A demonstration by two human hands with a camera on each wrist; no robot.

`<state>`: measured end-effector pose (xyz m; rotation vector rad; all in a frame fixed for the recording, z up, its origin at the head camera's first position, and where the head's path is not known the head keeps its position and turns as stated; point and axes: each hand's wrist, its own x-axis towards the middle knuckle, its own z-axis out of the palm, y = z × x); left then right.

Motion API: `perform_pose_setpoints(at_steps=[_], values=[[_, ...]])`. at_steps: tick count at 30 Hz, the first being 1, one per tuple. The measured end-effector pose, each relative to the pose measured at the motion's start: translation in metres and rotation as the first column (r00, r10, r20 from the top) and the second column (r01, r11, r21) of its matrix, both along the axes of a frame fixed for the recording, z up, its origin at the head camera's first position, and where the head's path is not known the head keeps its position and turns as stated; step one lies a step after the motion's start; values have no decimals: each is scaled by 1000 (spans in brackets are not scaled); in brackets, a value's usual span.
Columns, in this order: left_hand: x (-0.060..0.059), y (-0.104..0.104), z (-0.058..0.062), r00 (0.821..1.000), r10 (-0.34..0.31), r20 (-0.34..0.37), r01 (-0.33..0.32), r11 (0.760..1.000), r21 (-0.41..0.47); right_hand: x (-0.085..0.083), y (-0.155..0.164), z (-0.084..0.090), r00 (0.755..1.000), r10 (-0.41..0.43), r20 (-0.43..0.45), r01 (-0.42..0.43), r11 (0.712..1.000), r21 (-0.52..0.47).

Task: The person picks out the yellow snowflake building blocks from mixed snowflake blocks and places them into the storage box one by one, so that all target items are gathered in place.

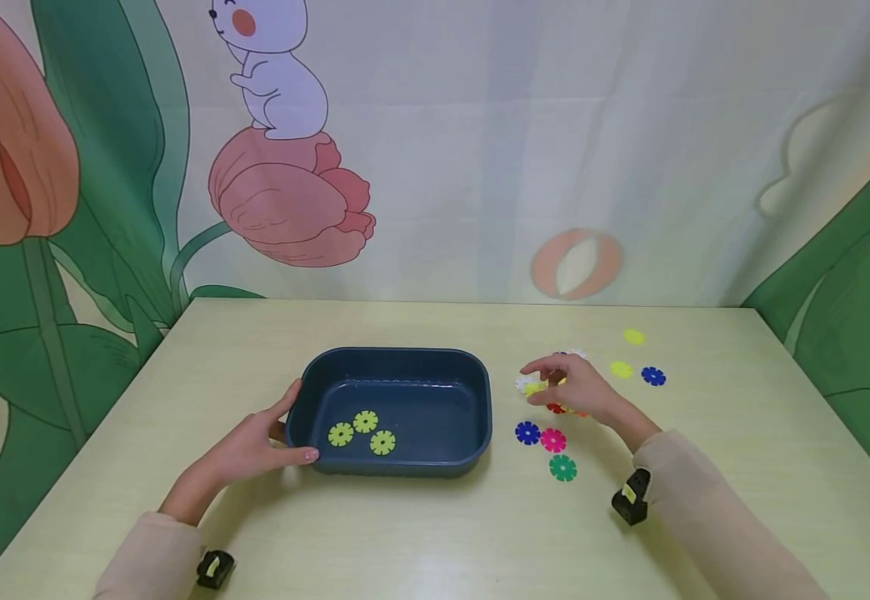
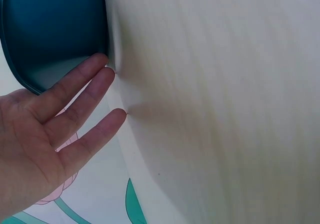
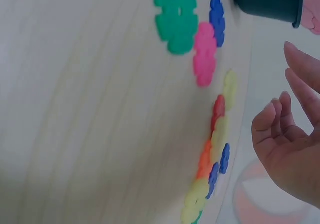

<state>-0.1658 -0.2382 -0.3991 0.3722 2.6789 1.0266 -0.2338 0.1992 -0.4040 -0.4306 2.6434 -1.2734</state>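
Fingers [image 1: 285, 400] of the left hand [image 1: 251, 447] held the tray [image 1: 427, 417] by its left end, three yellow discs [image 1: 365, 421] inside; the right hand [image 1: 579, 389], thumb and forefinger parted, hung over loose discs [image 1: 553, 440] on the table [image 1: 405, 533] beside it.

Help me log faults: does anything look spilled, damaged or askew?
Nothing stands out: the dark blue rectangular tray sits upright, three yellow notched discs lie inside, and no damage shows on the loose multicoloured discs.

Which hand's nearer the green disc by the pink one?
Right. The right hand is over the disc cluster, beyond the green disc; the left hand is farther off to its left, touching the left end of the blue tray.
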Motion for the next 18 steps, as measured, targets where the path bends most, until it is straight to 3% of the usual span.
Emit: perform_pose_setpoints(at_steps=[8,18], values=[[0,0,1,1000,-1,-3,1,1000,0,-8,8,-8,999,-43,13,40,985,166],[0,-1,-1,1000,-4,-7,4,1000,3,-19,11,-17,996,-84,31,75,970,232]])
